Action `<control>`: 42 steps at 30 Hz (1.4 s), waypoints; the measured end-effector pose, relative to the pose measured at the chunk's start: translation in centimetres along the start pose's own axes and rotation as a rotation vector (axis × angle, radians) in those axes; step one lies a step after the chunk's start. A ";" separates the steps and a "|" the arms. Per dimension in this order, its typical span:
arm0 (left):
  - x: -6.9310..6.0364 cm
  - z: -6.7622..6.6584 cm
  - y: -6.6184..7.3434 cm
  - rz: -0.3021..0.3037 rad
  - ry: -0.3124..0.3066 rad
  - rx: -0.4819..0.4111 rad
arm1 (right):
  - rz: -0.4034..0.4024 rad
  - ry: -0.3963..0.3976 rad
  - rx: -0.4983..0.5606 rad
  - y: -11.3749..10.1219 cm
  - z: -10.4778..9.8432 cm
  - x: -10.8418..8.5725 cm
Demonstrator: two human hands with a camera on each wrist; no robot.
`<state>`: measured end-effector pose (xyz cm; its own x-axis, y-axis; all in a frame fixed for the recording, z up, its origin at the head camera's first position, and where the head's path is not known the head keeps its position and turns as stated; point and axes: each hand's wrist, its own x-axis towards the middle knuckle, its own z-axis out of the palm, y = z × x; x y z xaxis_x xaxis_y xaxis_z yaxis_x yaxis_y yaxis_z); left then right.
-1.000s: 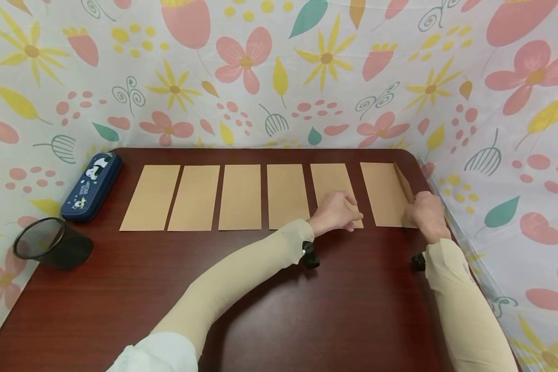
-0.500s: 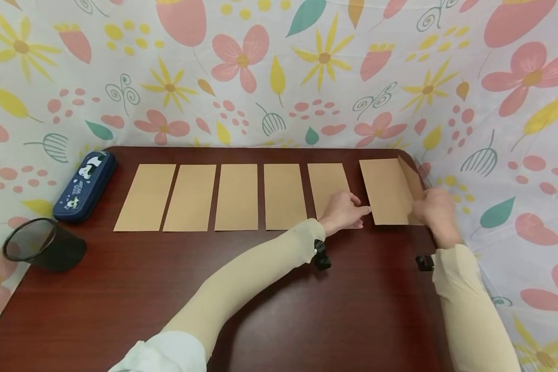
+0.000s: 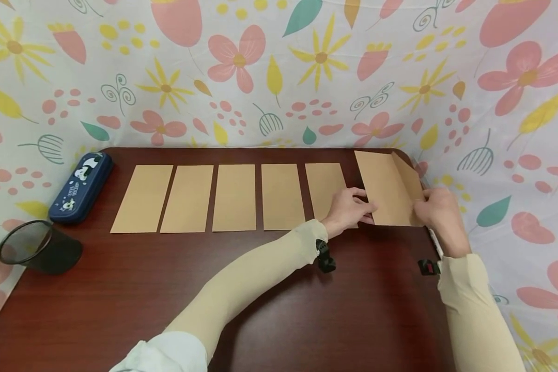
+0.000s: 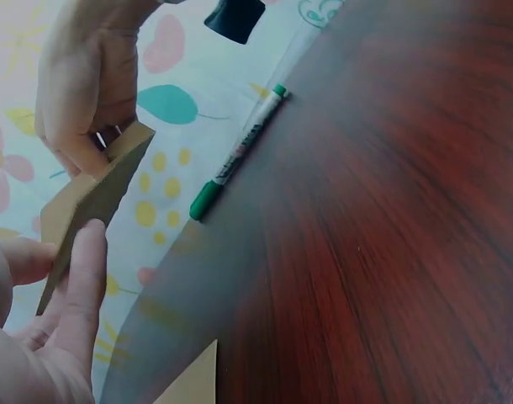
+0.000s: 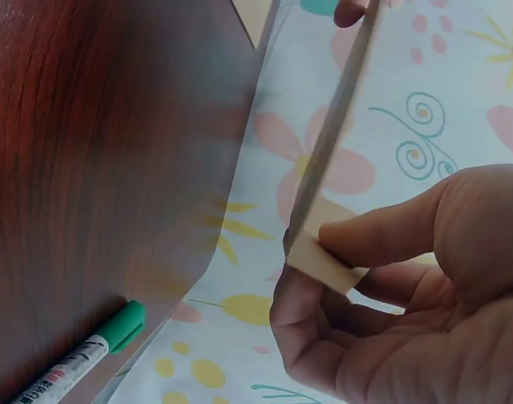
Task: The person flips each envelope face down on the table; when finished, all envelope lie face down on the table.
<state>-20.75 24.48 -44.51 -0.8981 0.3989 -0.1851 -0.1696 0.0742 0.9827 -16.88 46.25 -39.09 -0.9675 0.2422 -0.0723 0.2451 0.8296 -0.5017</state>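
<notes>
At the right end of the row, a brown kraft-paper card point(image 3: 382, 188) with a crease and a raised right flap point(image 3: 411, 175) is lifted off the table. My left hand point(image 3: 347, 211) pinches its near left edge between thumb and fingers, as the left wrist view shows on the card point(image 4: 105, 189). My right hand point(image 3: 440, 213) pinches the flap's near corner; in the right wrist view the thumb lies on the flap point(image 5: 328, 263) with curled fingers behind. Beneath my left hand, the fifth card point(image 3: 325, 181) lies flat and partly covered.
Several flat brown cards point(image 3: 234, 199) lie in a row leftward on the dark red table point(image 3: 279, 299). A blue pencil case point(image 3: 81, 187) and a black mesh cup point(image 3: 51, 250) are at far left. A green-capped marker point(image 4: 240, 156) lies near the table's right edge. Patterned cloth point(image 3: 269, 77) hangs behind.
My left hand has moved right from over the fifth card and taken the end card's left edge. The end card has risen and tilted, its flap opening wider as my right hand moved slightly right.
</notes>
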 end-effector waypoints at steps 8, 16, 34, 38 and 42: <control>0.0 -0.1 0.4 0.024 -0.003 -0.093 | -0.032 -0.031 0.108 0.4 -0.1 -0.5; 0.1 -0.4 0.3 0.033 0.009 -0.091 | -0.019 -0.163 0.126 0.7 -0.3 -0.2; 0.4 -0.9 0.0 0.024 0.033 0.032 | -0.035 -0.151 0.336 0.1 -0.6 -1.2; 0.3 -0.5 0.0 -0.003 0.036 0.044 | -0.042 -0.118 0.322 -0.3 -1.0 -1.5; -0.1 0.1 0.2 -0.027 0.051 0.053 | -0.038 -0.100 0.332 -0.8 -1.2 -1.7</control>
<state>-20.66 24.53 -44.30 -0.9132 0.3495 -0.2096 -0.1731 0.1330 0.9759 -15.32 45.81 -37.55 -0.9809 0.1499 -0.1241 0.1912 0.6240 -0.7577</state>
